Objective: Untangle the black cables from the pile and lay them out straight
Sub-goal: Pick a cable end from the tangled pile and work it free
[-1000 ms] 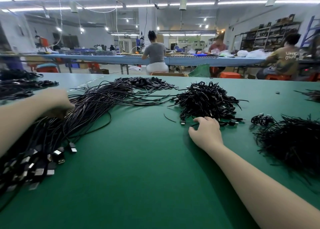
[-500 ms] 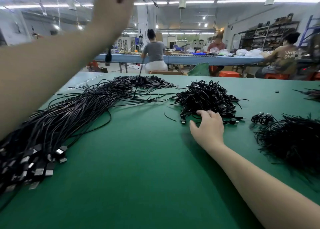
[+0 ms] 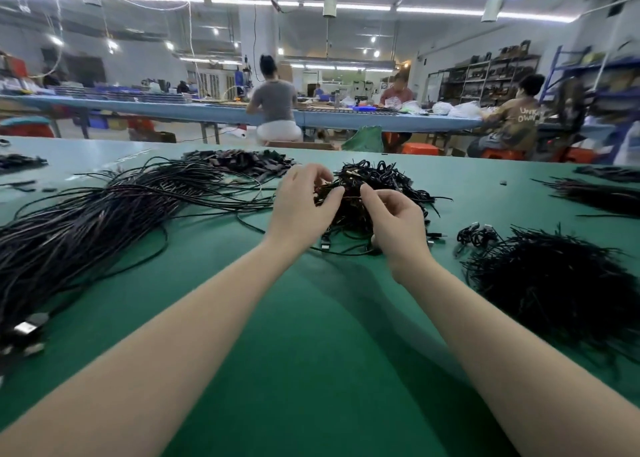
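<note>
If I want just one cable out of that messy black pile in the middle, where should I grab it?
Probably by a plug end. At the near edge of the tangled pile, plugs poke out flat on the green table, free of the knot. Come in from the near side, low, and pinch right behind a plug. Grabbing loops on top, where the left hand and right hand are now, would likely drag neighbours along.

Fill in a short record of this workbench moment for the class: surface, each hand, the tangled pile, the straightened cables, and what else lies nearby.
surface: green table
left hand: fingers curled, picking at the tangled pile
right hand: fingers curled at the same pile
tangled pile: black cables, knotted, centre of table
straightened cables: long bundle on the left, laid roughly parallel
other heap: black strands on the right, untouched
background: people seated at a blue bench
</note>
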Demonstrator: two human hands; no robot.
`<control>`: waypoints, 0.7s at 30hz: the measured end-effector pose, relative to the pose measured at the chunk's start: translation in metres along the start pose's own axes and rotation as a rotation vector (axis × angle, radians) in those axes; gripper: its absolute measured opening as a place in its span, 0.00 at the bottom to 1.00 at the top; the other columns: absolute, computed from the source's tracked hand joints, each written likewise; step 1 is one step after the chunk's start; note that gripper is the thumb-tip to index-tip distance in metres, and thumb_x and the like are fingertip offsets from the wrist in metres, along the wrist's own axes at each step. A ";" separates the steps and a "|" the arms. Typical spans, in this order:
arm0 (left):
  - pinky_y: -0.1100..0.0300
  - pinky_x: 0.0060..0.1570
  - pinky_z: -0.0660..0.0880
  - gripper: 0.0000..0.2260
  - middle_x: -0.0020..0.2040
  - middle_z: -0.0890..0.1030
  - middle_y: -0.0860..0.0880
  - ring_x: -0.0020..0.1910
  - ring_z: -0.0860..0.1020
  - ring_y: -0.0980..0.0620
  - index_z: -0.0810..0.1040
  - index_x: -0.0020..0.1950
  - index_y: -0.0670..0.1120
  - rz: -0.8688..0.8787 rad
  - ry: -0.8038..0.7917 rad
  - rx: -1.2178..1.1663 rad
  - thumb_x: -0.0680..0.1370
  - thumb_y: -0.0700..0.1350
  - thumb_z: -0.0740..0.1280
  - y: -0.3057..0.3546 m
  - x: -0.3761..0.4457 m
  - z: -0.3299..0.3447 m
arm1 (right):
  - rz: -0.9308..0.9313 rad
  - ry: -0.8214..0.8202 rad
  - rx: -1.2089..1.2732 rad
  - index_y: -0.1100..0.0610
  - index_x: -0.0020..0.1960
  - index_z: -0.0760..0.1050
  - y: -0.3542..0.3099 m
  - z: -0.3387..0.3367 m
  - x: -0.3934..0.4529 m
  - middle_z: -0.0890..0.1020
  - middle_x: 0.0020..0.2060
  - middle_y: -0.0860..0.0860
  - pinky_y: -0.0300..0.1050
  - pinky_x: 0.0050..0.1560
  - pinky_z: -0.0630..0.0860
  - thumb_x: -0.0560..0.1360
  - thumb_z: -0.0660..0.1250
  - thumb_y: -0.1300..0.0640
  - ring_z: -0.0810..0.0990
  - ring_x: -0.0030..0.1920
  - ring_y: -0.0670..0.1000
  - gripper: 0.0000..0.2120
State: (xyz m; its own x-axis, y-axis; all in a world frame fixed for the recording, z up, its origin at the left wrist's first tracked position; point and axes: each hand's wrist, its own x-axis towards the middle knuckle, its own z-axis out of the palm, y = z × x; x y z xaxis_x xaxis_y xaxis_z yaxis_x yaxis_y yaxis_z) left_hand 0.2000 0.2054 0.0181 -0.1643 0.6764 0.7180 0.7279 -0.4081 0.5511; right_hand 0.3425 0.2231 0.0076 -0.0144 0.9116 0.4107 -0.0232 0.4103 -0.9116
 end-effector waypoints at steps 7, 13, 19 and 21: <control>0.59 0.37 0.73 0.26 0.28 0.79 0.58 0.28 0.74 0.62 0.80 0.32 0.54 -0.217 -0.281 0.039 0.79 0.66 0.52 -0.026 -0.020 0.004 | -0.081 0.189 -0.134 0.51 0.37 0.72 0.018 0.001 -0.004 0.70 0.26 0.41 0.39 0.33 0.66 0.78 0.63 0.45 0.66 0.27 0.41 0.14; 0.61 0.33 0.69 0.21 0.40 0.78 0.51 0.33 0.74 0.55 0.75 0.61 0.51 -0.556 -0.312 -0.399 0.81 0.62 0.51 -0.025 -0.007 0.006 | -0.150 -0.014 -0.245 0.52 0.38 0.75 0.021 0.014 -0.016 0.72 0.23 0.39 0.31 0.28 0.64 0.77 0.66 0.47 0.67 0.25 0.39 0.12; 0.64 0.32 0.74 0.13 0.34 0.80 0.55 0.31 0.80 0.56 0.77 0.45 0.51 -0.756 -0.196 -0.987 0.82 0.54 0.57 -0.019 0.014 -0.022 | -0.181 -0.309 -0.278 0.54 0.38 0.80 0.017 0.025 -0.034 0.66 0.22 0.43 0.42 0.29 0.59 0.80 0.62 0.51 0.62 0.26 0.44 0.15; 0.64 0.32 0.75 0.14 0.30 0.78 0.55 0.29 0.78 0.56 0.74 0.38 0.51 -0.791 -0.257 -1.083 0.82 0.53 0.58 -0.016 0.019 -0.034 | -0.154 -0.418 -0.224 0.55 0.40 0.81 0.013 0.028 -0.038 0.64 0.25 0.50 0.43 0.30 0.58 0.80 0.61 0.51 0.61 0.27 0.48 0.15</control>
State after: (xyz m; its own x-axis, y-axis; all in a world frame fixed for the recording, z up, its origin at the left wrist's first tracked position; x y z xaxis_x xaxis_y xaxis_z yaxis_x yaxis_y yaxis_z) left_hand 0.1626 0.2042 0.0372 -0.0758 0.9968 0.0251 -0.4029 -0.0537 0.9136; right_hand 0.3144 0.1927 -0.0197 -0.4280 0.7719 0.4700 0.1585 0.5761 -0.8019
